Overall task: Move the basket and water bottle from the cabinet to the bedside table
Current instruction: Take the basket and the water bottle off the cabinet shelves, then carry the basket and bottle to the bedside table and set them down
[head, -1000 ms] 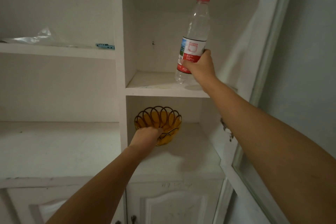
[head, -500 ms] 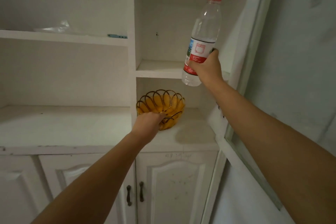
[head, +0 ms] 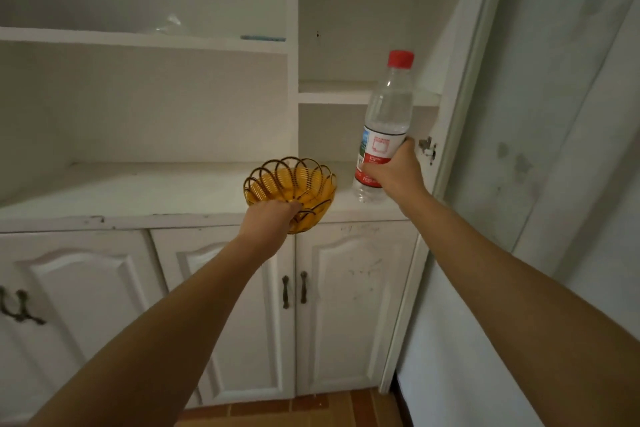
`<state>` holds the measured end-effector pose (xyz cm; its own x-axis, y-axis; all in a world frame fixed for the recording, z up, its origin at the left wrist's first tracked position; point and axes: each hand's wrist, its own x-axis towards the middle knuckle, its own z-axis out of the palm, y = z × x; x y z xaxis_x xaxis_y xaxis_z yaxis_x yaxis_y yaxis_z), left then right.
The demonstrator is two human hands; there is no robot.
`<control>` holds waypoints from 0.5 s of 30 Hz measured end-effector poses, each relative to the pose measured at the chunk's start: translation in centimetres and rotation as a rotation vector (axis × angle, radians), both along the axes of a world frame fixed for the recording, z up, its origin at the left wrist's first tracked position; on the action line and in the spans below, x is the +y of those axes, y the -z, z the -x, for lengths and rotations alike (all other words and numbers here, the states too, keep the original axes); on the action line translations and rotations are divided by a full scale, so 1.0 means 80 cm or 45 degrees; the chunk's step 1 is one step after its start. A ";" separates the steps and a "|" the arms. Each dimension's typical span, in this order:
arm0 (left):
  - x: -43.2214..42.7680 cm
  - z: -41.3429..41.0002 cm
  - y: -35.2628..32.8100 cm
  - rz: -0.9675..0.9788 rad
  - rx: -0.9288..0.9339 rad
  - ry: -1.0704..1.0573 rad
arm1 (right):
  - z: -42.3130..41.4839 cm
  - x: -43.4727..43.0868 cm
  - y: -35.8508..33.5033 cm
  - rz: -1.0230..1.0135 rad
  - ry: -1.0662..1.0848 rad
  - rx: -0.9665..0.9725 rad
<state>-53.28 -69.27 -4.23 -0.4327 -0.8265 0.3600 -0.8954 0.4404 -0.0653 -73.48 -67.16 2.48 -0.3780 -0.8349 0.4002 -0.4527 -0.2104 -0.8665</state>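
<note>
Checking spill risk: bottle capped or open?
Capped. The red cap sits on the neck of the water bottle, held near upright in the right hand.

— What stands around the white cabinet (head: pixel 221 121)?

— Open shelves up top, panelled doors (head: pixel 346 305) below with dark metal handles (head: pixel 293 288). Under the cabinet's foot runs a reddish-brown tiled floor (head: pixel 311 409).

— And to its right?

— A pale wall (head: pixel 554 114) with faint leaf shapes and grey stains. The light is dim and even, with soft shadows inside the shelves.
</note>
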 end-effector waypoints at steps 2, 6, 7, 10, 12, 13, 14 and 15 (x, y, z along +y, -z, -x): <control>0.016 -0.022 0.003 -0.002 -0.017 -0.036 | -0.018 0.016 0.017 -0.030 -0.030 -0.015; 0.045 -0.067 0.007 0.002 -0.038 -0.135 | -0.057 0.037 0.046 -0.097 -0.137 -0.010; 0.052 -0.078 0.009 0.000 -0.032 -0.163 | -0.066 0.040 0.052 -0.121 -0.167 0.003; 0.073 -0.113 0.012 -0.037 -0.002 -0.270 | -0.098 0.047 0.064 -0.162 -0.258 0.052; 0.084 -0.140 0.016 -0.047 -0.006 -0.354 | -0.122 0.049 0.069 -0.178 -0.331 0.064; 0.091 -0.154 0.018 -0.046 0.000 -0.396 | -0.135 0.051 0.072 -0.183 -0.373 0.067; 0.098 -0.169 0.020 -0.042 0.004 -0.439 | -0.148 0.051 0.074 -0.187 -0.415 0.066; 0.106 -0.184 0.023 -0.037 0.008 -0.483 | -0.161 0.053 0.077 -0.189 -0.461 0.058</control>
<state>-38.56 -60.79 -6.05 -0.0919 -0.9374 0.3360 -0.9955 0.0791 -0.0515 -60.57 -62.94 -3.64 -0.0327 -0.9610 0.2744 -0.4111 -0.2373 -0.8801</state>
